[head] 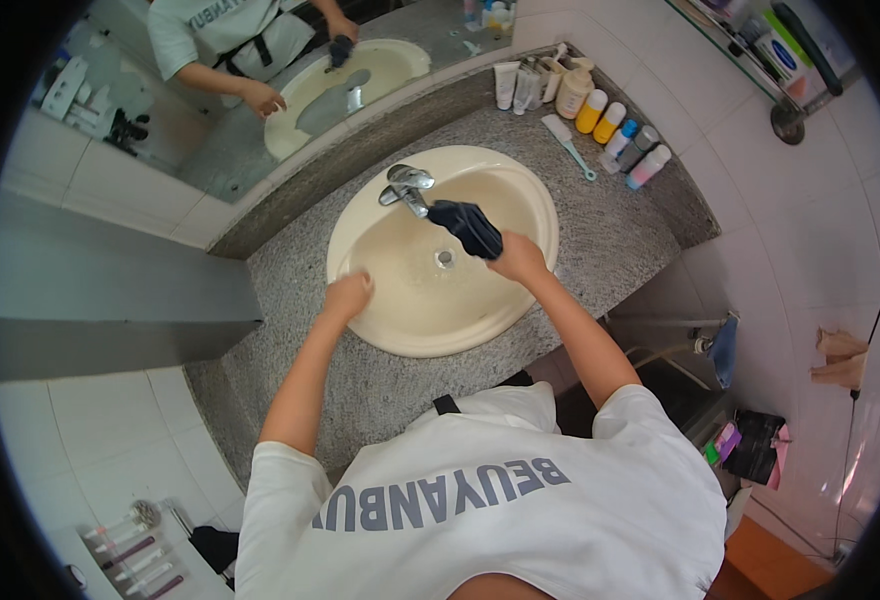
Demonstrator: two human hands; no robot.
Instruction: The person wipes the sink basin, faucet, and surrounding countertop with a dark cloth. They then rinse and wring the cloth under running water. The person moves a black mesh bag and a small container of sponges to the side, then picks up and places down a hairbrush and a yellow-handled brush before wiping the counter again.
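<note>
My right hand (521, 259) grips one end of a dark, bunched cloth (466, 229) above the right side of a cream oval washbasin (440, 341). The cloth's far end reaches the spout of the chrome faucet (410, 187); whether they touch is unclear. At the basin's left rim, my left hand (348, 296) is curled into a loose fist, slightly blurred, with nothing visible in it. Below the faucet, a round metal drain (445, 259) lies in the bowl. No stream of water can be made out.
Several bottles and tubes (575, 94) line the back right of the speckled stone counter (290, 315), beside a light-blue-handled brush (569, 146). A mirror (230, 142) rises behind the basin. Upper right is a glass shelf (725, 49). A grey panel (117, 277) borders the left.
</note>
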